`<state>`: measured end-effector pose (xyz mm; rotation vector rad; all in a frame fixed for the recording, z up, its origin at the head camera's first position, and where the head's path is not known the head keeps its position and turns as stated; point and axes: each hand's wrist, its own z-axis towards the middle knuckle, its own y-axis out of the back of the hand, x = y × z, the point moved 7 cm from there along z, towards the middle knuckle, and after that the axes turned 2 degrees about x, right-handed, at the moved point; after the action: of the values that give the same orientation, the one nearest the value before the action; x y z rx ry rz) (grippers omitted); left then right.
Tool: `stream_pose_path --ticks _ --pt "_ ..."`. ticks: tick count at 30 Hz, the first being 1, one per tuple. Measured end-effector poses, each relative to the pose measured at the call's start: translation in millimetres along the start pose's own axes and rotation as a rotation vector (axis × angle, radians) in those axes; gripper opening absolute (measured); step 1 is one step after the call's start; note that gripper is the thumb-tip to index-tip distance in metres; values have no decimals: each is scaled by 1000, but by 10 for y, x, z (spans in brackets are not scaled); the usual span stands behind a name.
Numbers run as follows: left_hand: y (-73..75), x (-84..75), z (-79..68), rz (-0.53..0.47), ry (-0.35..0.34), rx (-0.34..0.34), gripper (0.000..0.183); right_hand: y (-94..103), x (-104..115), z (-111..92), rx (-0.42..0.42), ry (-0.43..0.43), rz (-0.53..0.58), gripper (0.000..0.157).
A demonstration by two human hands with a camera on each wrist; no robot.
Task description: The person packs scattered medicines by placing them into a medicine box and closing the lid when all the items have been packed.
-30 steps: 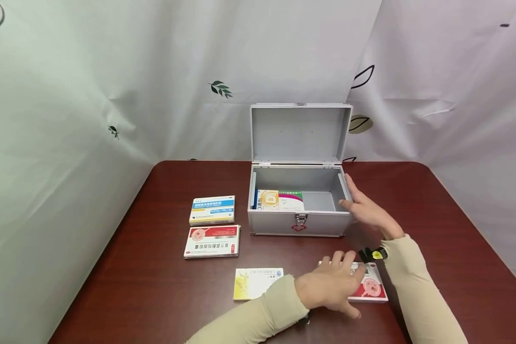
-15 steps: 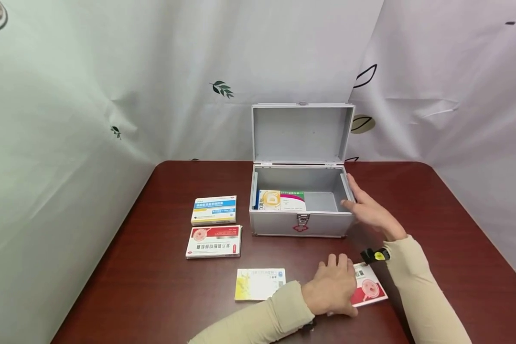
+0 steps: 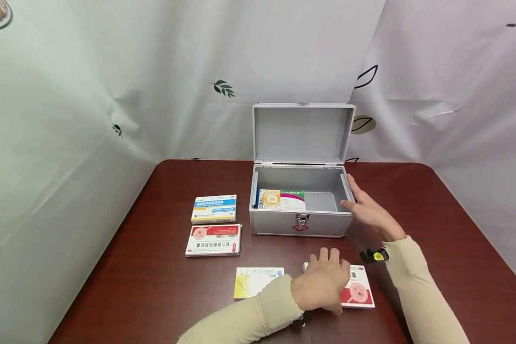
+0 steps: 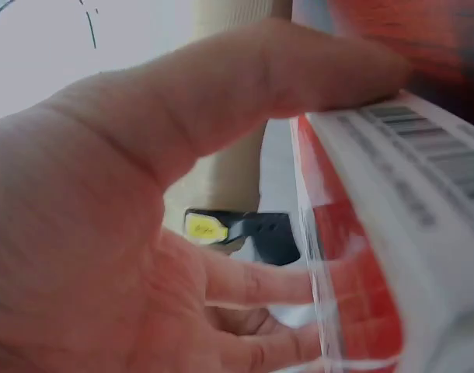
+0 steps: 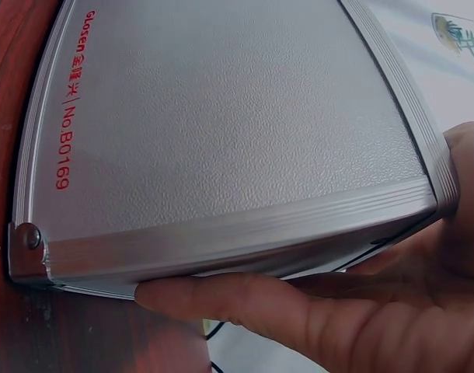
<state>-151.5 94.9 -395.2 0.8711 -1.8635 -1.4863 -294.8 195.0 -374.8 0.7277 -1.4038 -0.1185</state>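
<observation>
My left hand (image 3: 322, 282) grips a red-and-white medicine box (image 3: 358, 289) low over the table's front part. In the left wrist view its thumb presses one edge of the box (image 4: 412, 186), with fingers behind the far side. My right hand (image 3: 371, 214) holds the right side of a silver medicine case (image 3: 275, 223), its thumb over the rim. The right wrist view shows the case's side panel (image 5: 221, 116) with the right hand (image 5: 361, 311) around its edge. The lid (image 3: 303, 134) stands raised; inside lie a vitamin D box (image 3: 269, 199) and a green-and-magenta box (image 3: 292, 200).
A yellow-and-white box (image 3: 255, 282) lies just left of the left hand. Farther left on the dark red table (image 3: 146, 267) lie a blue-and-white box (image 3: 214, 209) and another red-and-white box (image 3: 213, 240). A pale curtain (image 3: 180, 71) surrounds the table.
My left hand has closed on the red-and-white medicine box, turned it and shifted it to the left. The right hand stays at the case.
</observation>
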Motion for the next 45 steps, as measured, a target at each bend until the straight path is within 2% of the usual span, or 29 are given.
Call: stream_pose_path --ticks 7,10,13,17,21,23,27,33,37,40,45 --pt "209 91 -147 -58 -129 43 67 -9 -30 -17 -7 -12 -25 79" --pt "331 138 -195 -73 -148 43 70 -2 -24 -12 -16 -5 -28 78" --pt "439 201 -221 -87 -136 39 73 7 -2 5 -27 9 -15 78" --pt "549 301 -245 -111 -71 -3 75 0 19 24 -30 26 32 78" --pt "624 396 -280 -168 18 -66 61 -23 25 35 -21 37 65 79" --pt "655 427 -290 -213 53 -87 54 -17 24 36 -29 37 49 79" --pt "746 476 -318 -260 122 -153 52 10 26 32 -47 47 22 78" --pt "864 531 -389 -208 269 -260 60 15 24 15 -45 35 8 78" --pt "908 579 -413 -143 375 -264 85 16 11 16 -43 23 5 79" --pt "949 619 -395 -113 400 -251 95 27 4 23 -48 25 -6 79" --pt "1067 707 -350 -116 386 -310 68 12 -3 21 -43 29 22 78"
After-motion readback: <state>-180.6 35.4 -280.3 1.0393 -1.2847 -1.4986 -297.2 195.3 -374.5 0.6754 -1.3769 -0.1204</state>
